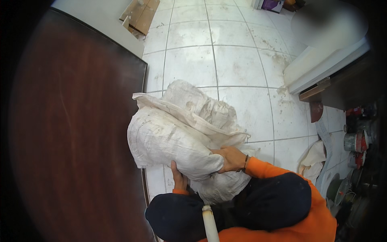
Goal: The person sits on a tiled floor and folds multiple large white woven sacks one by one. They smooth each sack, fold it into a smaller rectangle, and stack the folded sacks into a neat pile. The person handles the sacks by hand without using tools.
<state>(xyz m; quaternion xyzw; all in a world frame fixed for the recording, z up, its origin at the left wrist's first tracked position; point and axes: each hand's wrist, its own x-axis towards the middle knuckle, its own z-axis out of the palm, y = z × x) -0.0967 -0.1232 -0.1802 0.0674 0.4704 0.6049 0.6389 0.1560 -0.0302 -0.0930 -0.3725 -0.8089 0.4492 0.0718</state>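
On the white tiled floor [189, 60], between the person's knees and a dark reddish-brown panel, a large off-white woven sack [161, 133] lies in a crumpled heap, its bulk folded over toward the person and its far part bunched into loose, smudged creases. The right hand [234, 158] grips a rolled fold at the sack's near right side, its fingers closed around the fabric with the tips partly hidden in it. The left hand [178, 177] is at the near left side, one digit pointing up against the cloth; the rest is hidden, so whether those fingers grip cannot be told. A dark bracelet [246, 161] circles the right wrist, just beside the cuff of an orange sleeve [264, 168]. Dark-clad knees [278, 199] rise close to the sack on either side of a white tube [210, 224] at the lower edge. Leftward stands the reddish-brown panel [72, 129], its edge beside the sack. Farther out, a beige cloth [313, 159] lies at the right near cluttered containers [350, 142], and a wooden piece [141, 16] lies at the upper left.
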